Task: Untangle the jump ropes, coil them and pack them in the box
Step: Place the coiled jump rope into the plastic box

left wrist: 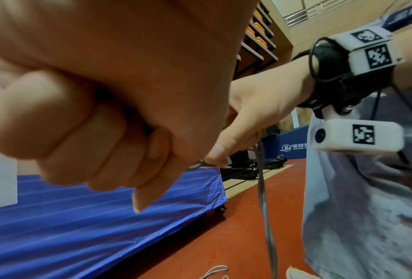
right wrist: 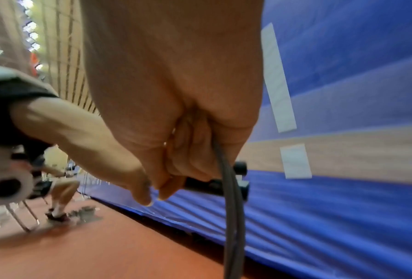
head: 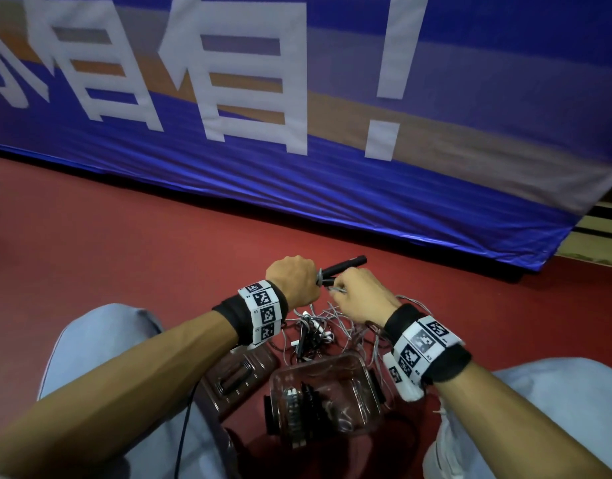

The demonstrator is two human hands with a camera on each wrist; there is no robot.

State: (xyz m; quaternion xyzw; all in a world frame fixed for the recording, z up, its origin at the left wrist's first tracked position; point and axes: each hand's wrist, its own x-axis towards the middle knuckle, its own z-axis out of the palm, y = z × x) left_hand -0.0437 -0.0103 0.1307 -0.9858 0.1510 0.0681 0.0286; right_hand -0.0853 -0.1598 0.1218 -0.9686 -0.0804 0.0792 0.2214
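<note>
Gripping slim black cylindrical handles (head: 342,267), the left hand (head: 294,281) is fisted; the right hand (head: 361,293) pinches thin grey cord (right wrist: 231,207). Wiry tangled ropes (head: 328,331) lie on the red floor (head: 142,243) beside the clear plastic box (head: 327,392).

Red floor (head: 131,236) with ropes, box and lid on it.
A tangle of thin ropes (head: 327,328) with black and white handles lies on the floor between the person's knees. Just nearer stands a clear box (head: 358,375) with coiled ropes inside, and beside it on the left lies the lid (head: 235,378). A blue banner (head: 332,188) meets the floor on the far side.
</note>
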